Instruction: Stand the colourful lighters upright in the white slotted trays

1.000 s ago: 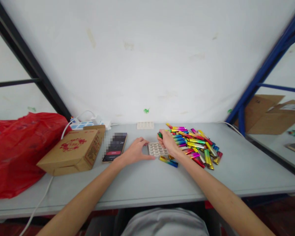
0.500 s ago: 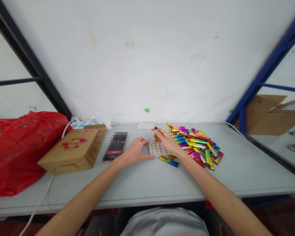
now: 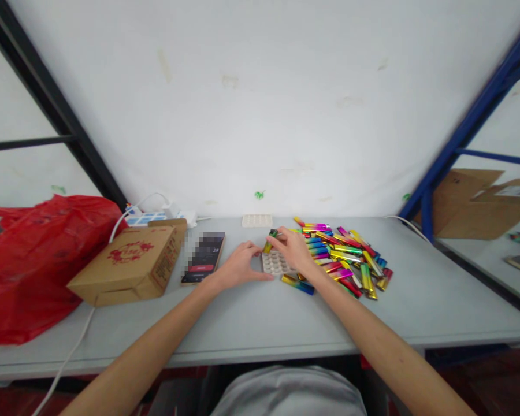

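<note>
A pale tray with rows of round holes [image 3: 277, 264] lies on the table in front of me. My left hand [image 3: 241, 264] spans the tray's left end, with fingertips at the far corner and the thumb along its near edge. Over the tray's far left part, my right hand [image 3: 293, 247] pinches a gold lighter with a dark top [image 3: 267, 246], held tilted. Whether its lower end sits in a hole, I cannot tell. A gold-and-blue lighter [image 3: 297, 283] rests just in front of the tray. My right hand hides the tray's right part.
Right of the tray spreads a heap of shiny, multicoloured lighters [image 3: 346, 254]. A second pale tray [image 3: 257, 221] lies by the wall. To the left are a phone [image 3: 205, 254], a cardboard box [image 3: 125, 263], a power strip [image 3: 149, 218] and a red plastic bag [image 3: 47, 271].
My right hand has moved slightly left and nearer to me, carrying the lighter from upright to a tilt. My left hand stays at the tray.
</note>
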The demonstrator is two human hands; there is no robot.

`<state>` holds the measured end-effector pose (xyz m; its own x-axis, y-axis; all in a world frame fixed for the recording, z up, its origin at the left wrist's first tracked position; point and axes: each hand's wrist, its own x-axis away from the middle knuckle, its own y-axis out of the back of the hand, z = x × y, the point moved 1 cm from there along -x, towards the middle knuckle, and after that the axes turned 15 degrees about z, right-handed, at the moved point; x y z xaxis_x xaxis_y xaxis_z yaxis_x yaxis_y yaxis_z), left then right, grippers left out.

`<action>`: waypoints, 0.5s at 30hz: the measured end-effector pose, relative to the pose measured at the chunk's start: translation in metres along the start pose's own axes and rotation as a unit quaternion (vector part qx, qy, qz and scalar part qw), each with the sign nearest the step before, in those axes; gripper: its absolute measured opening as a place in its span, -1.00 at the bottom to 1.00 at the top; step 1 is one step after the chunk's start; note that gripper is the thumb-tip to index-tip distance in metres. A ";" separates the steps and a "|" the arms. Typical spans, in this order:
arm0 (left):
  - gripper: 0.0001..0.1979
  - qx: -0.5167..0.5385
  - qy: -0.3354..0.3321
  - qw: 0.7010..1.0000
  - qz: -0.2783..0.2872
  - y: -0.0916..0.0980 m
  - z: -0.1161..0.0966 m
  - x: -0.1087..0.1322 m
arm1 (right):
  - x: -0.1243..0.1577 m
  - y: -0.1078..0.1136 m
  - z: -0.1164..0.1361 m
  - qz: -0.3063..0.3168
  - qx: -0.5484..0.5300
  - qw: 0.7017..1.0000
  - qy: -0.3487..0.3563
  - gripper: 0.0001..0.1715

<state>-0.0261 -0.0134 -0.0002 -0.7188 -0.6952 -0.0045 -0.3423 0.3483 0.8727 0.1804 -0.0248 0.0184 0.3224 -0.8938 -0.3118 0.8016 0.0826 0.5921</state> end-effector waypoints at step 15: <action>-0.27 0.019 0.002 1.000 0.000 0.002 -0.002 0.001 | 0.024 0.038 0.048 -0.029 -0.015 0.998 0.058 -0.47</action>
<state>-0.0261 -0.0144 0.0027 -0.7159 -0.6982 -0.0018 -0.3654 0.3725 0.8531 0.1942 -0.0643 0.0693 0.3303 -0.8405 -0.4295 0.8344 0.0473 0.5492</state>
